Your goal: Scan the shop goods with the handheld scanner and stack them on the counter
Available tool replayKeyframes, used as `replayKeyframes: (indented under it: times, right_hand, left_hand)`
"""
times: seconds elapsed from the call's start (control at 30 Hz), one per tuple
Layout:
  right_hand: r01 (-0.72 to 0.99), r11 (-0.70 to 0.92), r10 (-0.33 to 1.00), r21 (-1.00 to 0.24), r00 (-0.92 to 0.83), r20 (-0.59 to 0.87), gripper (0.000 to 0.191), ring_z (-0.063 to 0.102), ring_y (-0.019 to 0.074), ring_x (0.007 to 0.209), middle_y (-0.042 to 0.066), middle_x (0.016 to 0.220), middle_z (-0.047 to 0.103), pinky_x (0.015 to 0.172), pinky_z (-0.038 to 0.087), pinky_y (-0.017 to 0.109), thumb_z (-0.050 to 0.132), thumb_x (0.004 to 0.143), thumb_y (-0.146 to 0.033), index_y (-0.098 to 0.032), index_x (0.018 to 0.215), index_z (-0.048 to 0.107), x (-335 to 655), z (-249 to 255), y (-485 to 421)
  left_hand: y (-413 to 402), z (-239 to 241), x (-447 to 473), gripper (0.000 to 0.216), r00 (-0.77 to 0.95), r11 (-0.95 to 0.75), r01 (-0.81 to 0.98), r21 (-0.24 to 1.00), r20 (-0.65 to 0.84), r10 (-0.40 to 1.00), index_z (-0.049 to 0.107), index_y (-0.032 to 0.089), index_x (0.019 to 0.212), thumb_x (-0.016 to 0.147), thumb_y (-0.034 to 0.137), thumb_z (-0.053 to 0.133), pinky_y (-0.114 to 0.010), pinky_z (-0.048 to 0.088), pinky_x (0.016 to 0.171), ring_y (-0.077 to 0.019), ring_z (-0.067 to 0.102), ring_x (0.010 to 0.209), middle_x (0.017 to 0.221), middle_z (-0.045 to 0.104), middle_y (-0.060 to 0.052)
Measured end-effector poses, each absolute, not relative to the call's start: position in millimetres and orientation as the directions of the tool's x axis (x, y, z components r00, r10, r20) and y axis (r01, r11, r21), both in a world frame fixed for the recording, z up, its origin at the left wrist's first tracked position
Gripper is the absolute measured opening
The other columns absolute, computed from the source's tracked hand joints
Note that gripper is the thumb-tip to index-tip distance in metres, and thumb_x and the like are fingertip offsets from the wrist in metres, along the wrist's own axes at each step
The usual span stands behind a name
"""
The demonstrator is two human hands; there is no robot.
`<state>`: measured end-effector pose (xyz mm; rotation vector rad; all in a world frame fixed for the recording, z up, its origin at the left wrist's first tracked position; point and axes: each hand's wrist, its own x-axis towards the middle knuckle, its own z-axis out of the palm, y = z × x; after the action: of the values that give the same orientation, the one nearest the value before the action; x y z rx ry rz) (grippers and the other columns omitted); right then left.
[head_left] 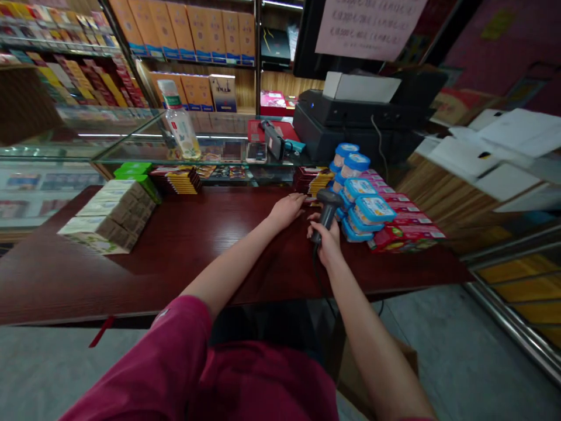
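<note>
Black, likely light and stiff, the scanner [328,199] is being held left of the blue-lidded tubs [371,208], right hand [330,241] wrapping its handle, seemingly the best hold, left hand [286,211] lying farther left, grip unclear.

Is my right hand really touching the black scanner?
Touching. The head view shows the right hand wrapped around the lower part of the black scanner.

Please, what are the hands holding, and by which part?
The right hand grips a black barcode scanner by its handle. Whether the left hand holds anything cannot be told.
</note>
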<state>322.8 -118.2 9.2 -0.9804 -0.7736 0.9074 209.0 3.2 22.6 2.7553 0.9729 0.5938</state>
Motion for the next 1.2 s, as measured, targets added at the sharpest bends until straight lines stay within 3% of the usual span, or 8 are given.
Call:
replayKeyframes:
  times: [0.13,0.37,0.43,0.53,0.6,0.67,0.8,1.2]
  right_hand:
    - [-0.273,0.266,0.903,-0.925,0.408,0.139,0.047,0.053,0.0074,0.048,-0.005,0.091,0.071,0.048,0.045,0.024,0.076,0.064,-0.021,-0.027,0.107,0.057,325,5,-112]
    - [-0.368,0.232,0.937,-0.9,0.332,0.106,0.054,0.048,0.0062,0.047,-0.005,0.092,0.071,0.045,0.04,0.023,0.075,0.064,-0.02,-0.028,0.114,0.057,325,12,-123]
    - [-0.419,0.19,0.964,-0.888,0.252,0.088,0.051,0.046,0.0059,0.047,-0.006,0.088,0.07,0.043,0.036,0.022,0.078,0.067,-0.022,-0.027,0.115,0.059,322,17,-129]
    - [-0.459,0.126,0.991,-0.879,0.103,0.088,0.046,0.045,0.0059,0.047,-0.004,0.085,0.068,0.041,0.032,0.022,0.081,0.073,-0.029,-0.025,0.115,0.063,310,25,-134]
    - [-0.452,0.087,0.995,-0.887,0.004,0.096,0.046,0.044,0.0062,0.046,-0.004,0.081,0.067,0.04,0.03,0.022,0.081,0.076,-0.032,-0.023,0.117,0.064,297,29,-134]
    - [-0.434,0.056,0.992,-0.899,-0.075,0.098,0.048,0.044,0.0064,0.045,-0.004,0.078,0.067,0.04,0.031,0.022,0.081,0.077,-0.034,-0.022,0.12,0.063,279,32,-130]
    - [-0.391,0.02,0.987,-0.92,-0.137,0.079,0.048,0.046,0.0064,0.045,-0.004,0.078,0.068,0.039,0.033,0.021,0.083,0.077,-0.035,-0.021,0.118,0.064,241,30,-117]
    - [-0.264,0.009,0.974,-0.965,-0.216,0.068,0.05,0.046,0.0062,0.041,-0.003,0.076,0.069,0.035,0.035,0.021,0.084,0.079,-0.039,-0.019,0.121,0.068,221,18,-106]
  left_hand:
    - [12,22,239,0.043,0.681,-0.719,0.621,0.311,0.239,0.692,0.06,0.016,0.144,0.101,0.018,0.059,-0.034,0.049,0.114,-0.0252,0.06,0.139,0.153,0.06,-0.016]
    - [14,23,201,0.038,0.716,-0.742,0.667,0.063,0.223,0.662,0.064,0.015,0.139,0.105,0.013,0.048,-0.031,0.054,0.103,-0.0243,0.069,0.126,0.137,0.07,-0.017]
    - [11,23,174,0.038,0.646,-0.699,0.7,0.15,0.284,0.708,0.064,0.016,0.141,0.106,0.016,0.049,-0.03,0.054,0.101,-0.0242,0.071,0.121,0.134,0.072,-0.017]
    - [8,23,131,0.033,0.352,-0.526,0.678,0.513,0.402,0.846,0.073,0.017,0.131,0.106,0.024,0.052,-0.03,0.054,0.099,-0.0255,0.074,0.113,0.124,0.078,-0.013]
    - [7,22,106,0.031,0.13,-0.367,0.476,0.799,0.348,0.928,0.078,0.014,0.12,0.105,0.026,0.053,-0.031,0.056,0.096,-0.0257,0.075,0.108,0.117,0.08,-0.012]
    - [6,20,84,0.03,0.047,-0.171,0.186,0.968,0.165,0.985,0.079,0.011,0.114,0.103,0.025,0.055,-0.032,0.06,0.089,-0.0235,0.077,0.098,0.109,0.081,-0.012]
    - [4,9,48,0.024,0.07,0.003,-0.099,0.995,0.004,0.998,0.077,0.01,0.112,0.1,0.022,0.06,-0.029,0.062,0.083,-0.0172,0.076,0.085,0.103,0.081,-0.01]
    - [6,-16,26,0.029,-0.01,-0.143,-0.137,0.98,0.143,0.99,0.076,0.01,0.115,0.093,0.027,0.066,-0.038,0.062,0.094,-0.024,0.076,0.103,0.111,0.081,-0.012]
